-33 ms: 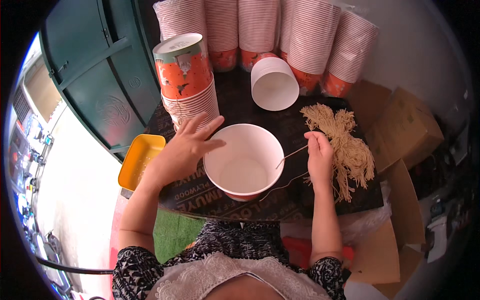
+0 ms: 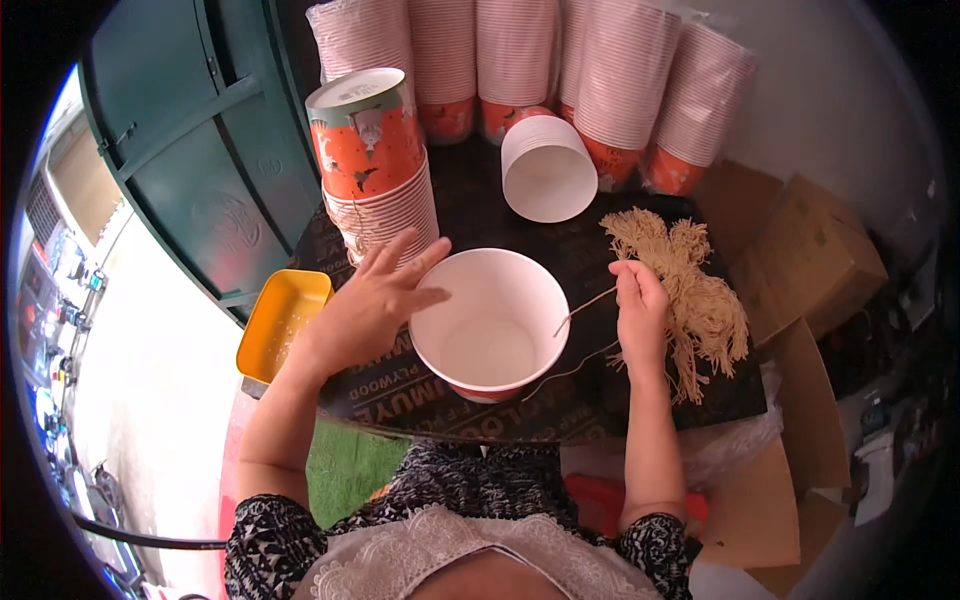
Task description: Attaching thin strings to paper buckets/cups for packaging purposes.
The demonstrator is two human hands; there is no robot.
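A white-lined paper bucket (image 2: 490, 350) stands upright on the dark table, its mouth facing up. My left hand (image 2: 375, 305) is at its left rim, fingers spread and thumb reaching over the edge. My right hand (image 2: 643, 310) pinches a thin beige cord (image 2: 590, 308) to the right of the bucket. One end of this cord passes the right rim and shows inside the wall; another length trails on the table by the bucket's base. A bundle of beige cords (image 2: 695, 300) lies just right of my right hand.
Behind my left hand stands a stack of orange paper buckets (image 2: 365, 160), upside down. A nested stack of buckets (image 2: 550, 180) lies on its side at the back, before tall wrapped stacks (image 2: 625, 80). A yellow tray (image 2: 262, 330) sits left; cardboard boxes (image 2: 815, 255) are at right.
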